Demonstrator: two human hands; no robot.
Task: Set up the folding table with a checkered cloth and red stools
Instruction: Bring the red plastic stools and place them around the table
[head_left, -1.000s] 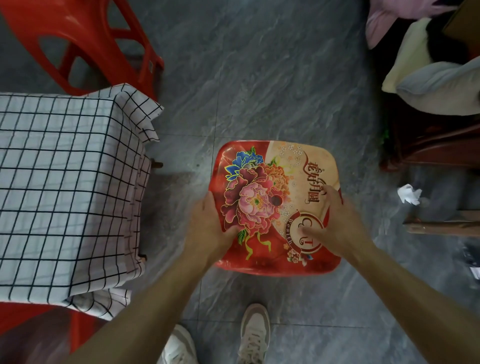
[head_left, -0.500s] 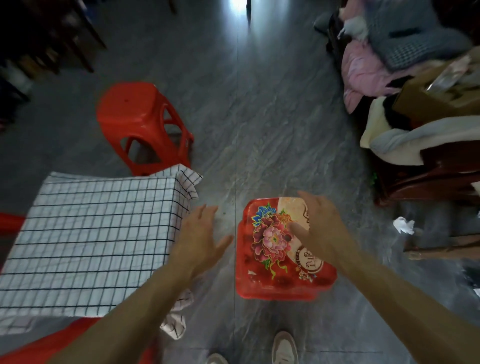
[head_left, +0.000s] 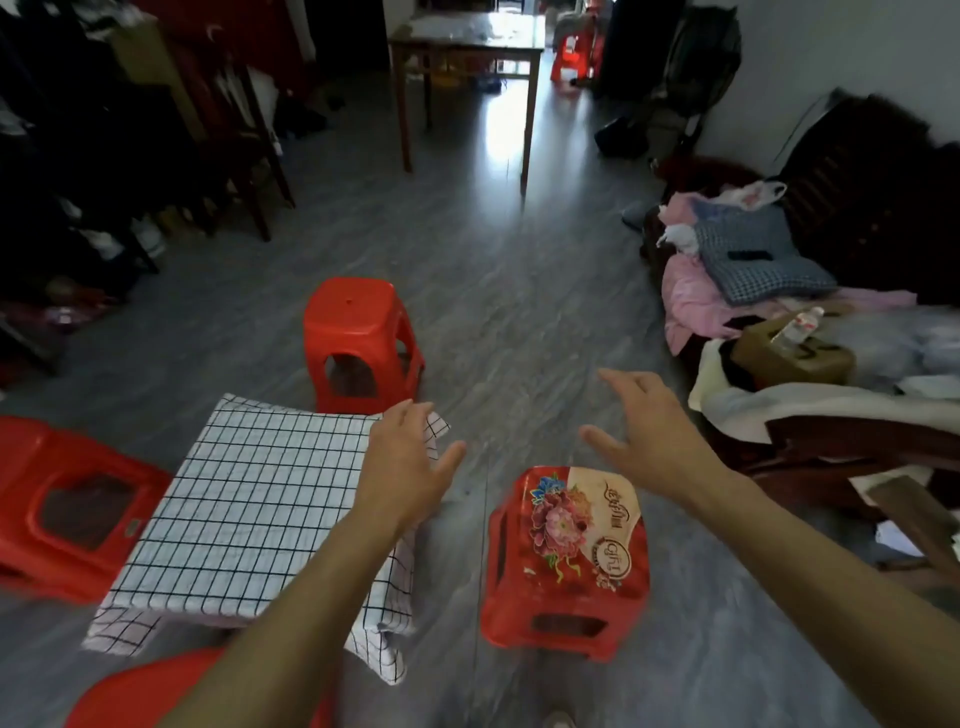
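Grey tiled floor (head_left: 498, 291): red plastic flower-printed stool (head_left: 571, 551) released beside black-and-white checkered-cloth folding table (head_left: 249, 509); left hand (head_left: 405, 462), right hand (head_left: 644, 431) lifted, spread, empty. Placement judged done.

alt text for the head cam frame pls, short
Two open hands, left hand and right hand, hover empty over a small table under a checkered cloth and a flower-topped red stool on a grey floor. Plain red stools stand around the table; clothes are piled at right.

Single head-worn wide-angle view, forward and down, close above the floor (head_left: 493, 291).
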